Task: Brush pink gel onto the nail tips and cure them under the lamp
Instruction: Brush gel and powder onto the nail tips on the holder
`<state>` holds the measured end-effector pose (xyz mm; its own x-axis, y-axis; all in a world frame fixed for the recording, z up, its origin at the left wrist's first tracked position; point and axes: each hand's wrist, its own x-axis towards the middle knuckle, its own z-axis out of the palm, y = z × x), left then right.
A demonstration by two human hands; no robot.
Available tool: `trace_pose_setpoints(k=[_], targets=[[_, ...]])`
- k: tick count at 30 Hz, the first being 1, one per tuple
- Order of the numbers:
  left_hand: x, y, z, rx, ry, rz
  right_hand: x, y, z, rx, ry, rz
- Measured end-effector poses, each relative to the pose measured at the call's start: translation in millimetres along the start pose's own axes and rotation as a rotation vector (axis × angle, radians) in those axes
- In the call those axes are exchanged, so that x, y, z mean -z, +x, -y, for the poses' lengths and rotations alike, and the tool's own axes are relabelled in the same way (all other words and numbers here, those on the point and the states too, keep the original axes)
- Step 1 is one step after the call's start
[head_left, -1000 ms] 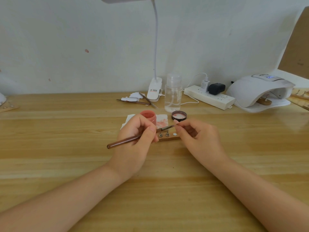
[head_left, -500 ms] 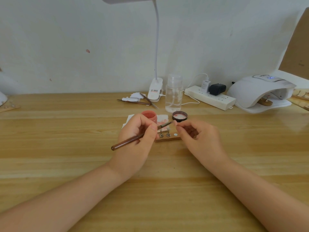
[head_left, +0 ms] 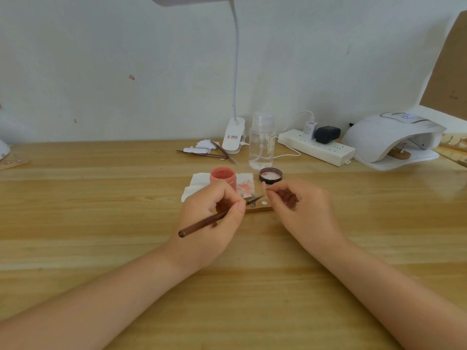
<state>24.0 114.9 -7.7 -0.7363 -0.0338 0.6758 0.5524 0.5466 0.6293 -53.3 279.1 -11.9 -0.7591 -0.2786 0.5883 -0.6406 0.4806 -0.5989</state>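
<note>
Brown-handled and slim, the gel brush (head_left: pixel 217 218) sits in my left hand (head_left: pixel 212 221), thumb and fingers curled round the middle of its shaft; its long axis runs from the butt at lower left up to the bristles at upper right, which hang just over the wooden holder strip (head_left: pixel 260 207) on the counter (head_left: pixel 101 198). My right hand (head_left: pixel 300 210) is the nearer one to the nail tip (head_left: pixel 266 189): its grip is narrow, finger and thumb pinched on something small and thin that I take to be the tip's stem, too small to tell for certain. That pinch lies just up and to the right of the bristles, apart from them by a small gap. As I judge it, the coming stroke turns on that gap: brush and tip must meet along the brush's own line, either hand closing it. The open pink gel pot (head_left: pixel 223 176) stands on a stained tissue (head_left: pixel 246 184) just behind my left knuckles, its black lid (head_left: pixel 270 175) beside it. The curing lamp (head_left: pixel 394 135) waits well apart at far right, on my right hand's side.
</note>
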Motion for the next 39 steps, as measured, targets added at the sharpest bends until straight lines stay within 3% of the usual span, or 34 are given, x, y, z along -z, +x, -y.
trace_pose_setpoints(k=[7, 14, 31, 39], targets=[[-2.9, 0.8, -2.8, 0.039, -0.038, -0.09, 0.3, -0.1, 1.1, 0.018, -0.012, -0.005], [-3.3, 0.4, -1.0, -0.002, 0.023, -0.021, -0.2, 0.2, 0.9, 0.018, -0.006, -0.013], [-2.6, -1.3, -2.2, -0.06, -0.028, -0.069, -2.8, -0.8, -0.7, -0.104, 0.194, -0.014], [-5.5, 0.0, -1.2, 0.023, -0.055, -0.039, -2.7, -1.8, 0.7, -0.104, 0.201, -0.017]])
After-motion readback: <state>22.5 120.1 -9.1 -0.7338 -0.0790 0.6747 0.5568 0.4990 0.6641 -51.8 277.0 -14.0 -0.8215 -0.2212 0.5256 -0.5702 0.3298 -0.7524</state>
